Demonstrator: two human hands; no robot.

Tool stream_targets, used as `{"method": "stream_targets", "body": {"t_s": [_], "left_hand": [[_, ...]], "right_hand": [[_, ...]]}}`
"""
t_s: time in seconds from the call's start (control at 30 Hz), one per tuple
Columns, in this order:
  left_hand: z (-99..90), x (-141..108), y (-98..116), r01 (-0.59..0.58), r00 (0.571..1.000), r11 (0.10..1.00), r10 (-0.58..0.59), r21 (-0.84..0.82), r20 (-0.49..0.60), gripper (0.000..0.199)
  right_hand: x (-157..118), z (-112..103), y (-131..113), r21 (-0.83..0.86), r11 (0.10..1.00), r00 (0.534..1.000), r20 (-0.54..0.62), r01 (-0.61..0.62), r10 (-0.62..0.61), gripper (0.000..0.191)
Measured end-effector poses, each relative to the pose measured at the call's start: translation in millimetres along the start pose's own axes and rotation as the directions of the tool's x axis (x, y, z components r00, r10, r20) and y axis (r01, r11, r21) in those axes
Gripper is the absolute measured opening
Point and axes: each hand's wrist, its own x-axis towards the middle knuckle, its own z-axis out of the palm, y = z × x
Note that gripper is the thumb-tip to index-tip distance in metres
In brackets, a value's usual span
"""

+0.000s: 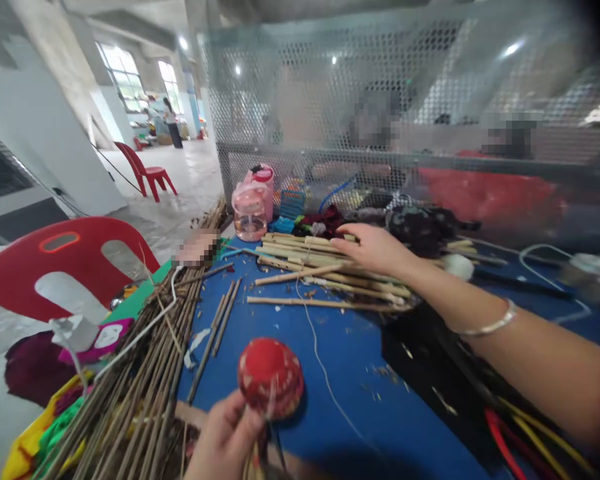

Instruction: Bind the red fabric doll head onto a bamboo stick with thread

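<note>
Low in the view, my left hand pinches the lower edge of a red, round, domed object with a pale pattern around its side. What hangs beneath it, near the fingers, is blurred. My right hand, a bangle on its wrist, reaches across to a pile of cut bamboo sticks. Its fingers are stretched out over the pile's far side, holding nothing I can see. One bamboo stick lies apart in front of the pile. A thin pale string runs down the blue table.
Long dark sticks line the table's left side, crossed by a white cable. A pink-lidded clear jar stands at the back before a perforated metal screen. Red chairs are leftward; dark cloth lies at right.
</note>
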Motion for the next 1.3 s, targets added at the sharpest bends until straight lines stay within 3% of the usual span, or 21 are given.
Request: {"method": "stream_targets", "body": {"t_s": [0.07,0.13,0.2,0.27,0.33,0.47,0.53,0.63,0.73,0.83,0.9,1.0,1.1,1.17,1.23,1.3], "left_hand": [[5.1,-2,5,-0.028,1.0,1.0,0.028,0.015,0.0,0.042],[14.9,-7,9,-0.048,0.997,0.999,0.048,0.003,0.052,0.041],[29.0,-13,13,-0.082,0.987,0.996,0.084,-0.023,0.139,0.038],[44.6,-20,16,-0.129,0.967,0.991,0.13,-0.018,0.219,0.037],[58.4,-25,18,-0.188,0.951,0.982,0.173,0.035,0.257,0.036],[74.9,-33,22,-0.251,0.938,0.962,0.213,0.111,0.272,0.037],[79.0,-35,24,-0.254,0.935,0.96,0.213,0.116,0.285,0.036],[82.5,-38,29,-0.261,0.926,0.959,0.217,0.107,0.309,0.036],[83.9,-40,35,-0.263,0.927,0.957,0.215,0.125,0.306,0.036],[85.8,-36,40,-0.269,0.94,0.948,0.22,0.171,0.26,0.035],[88.4,-33,41,-0.229,0.941,0.964,0.184,0.136,0.284,0.037],[91.9,-30,38,-0.096,0.918,0.995,0.086,0.006,0.387,0.04],[92.4,-36,34,-0.002,0.881,0.998,0.03,-0.061,0.473,0.042],[92.6,-47,32,0.012,0.841,0.997,0.03,-0.075,0.541,0.042],[94.8,-61,30,-0.001,0.78,0.998,0.044,-0.069,0.624,0.039],[98.8,-73,29,-0.042,0.702,0.999,0.051,-0.031,0.71,0.034]], "right_hand": [[-69,11,-36,0.387,0.922,0.979,0.197,-0.028,-0.052,0.054],[-137,30,-68,0.676,0.714,0.934,0.346,-0.185,-0.085,0.069],[-192,53,-92,0.843,0.45,0.922,0.374,-0.295,-0.098,0.084],[-228,73,-107,0.94,0.226,0.943,0.292,-0.254,-0.158,0.079],[-248,83,-114,0.979,0.092,0.968,0.193,-0.18,-0.161,0.066],[-272,79,-112,0.983,-0.004,0.983,0.182,-0.182,0.0,0.048],[-281,77,-111,0.979,-0.071,0.979,0.194,-0.19,0.057,0.045],[-289,79,-115,0.982,-0.164,0.99,0.104,-0.088,0.095,0.051],[-293,79,-116,0.984,-0.115,0.984,0.146,-0.134,0.104,0.047],[-300,71,-112,0.974,-0.036,0.933,0.224,-0.223,0.282,0.041],[-305,66,-110,0.975,-0.09,0.885,0.221,-0.202,0.409,0.048],[-305,70,-104,0.958,-0.206,0.846,0.274,-0.199,0.457,0.044],[-293,79,-91,0.936,-0.155,0.849,0.351,-0.315,0.395,0.039],[-277,77,-77,0.885,-0.042,0.853,0.458,-0.463,0.251,0.038],[-254,65,-65,0.798,0.098,0.804,0.592,-0.595,0.061,0.035],[-226,41,-63,0.707,0.277,0.712,0.695,-0.65,-0.103,0.031]]}}
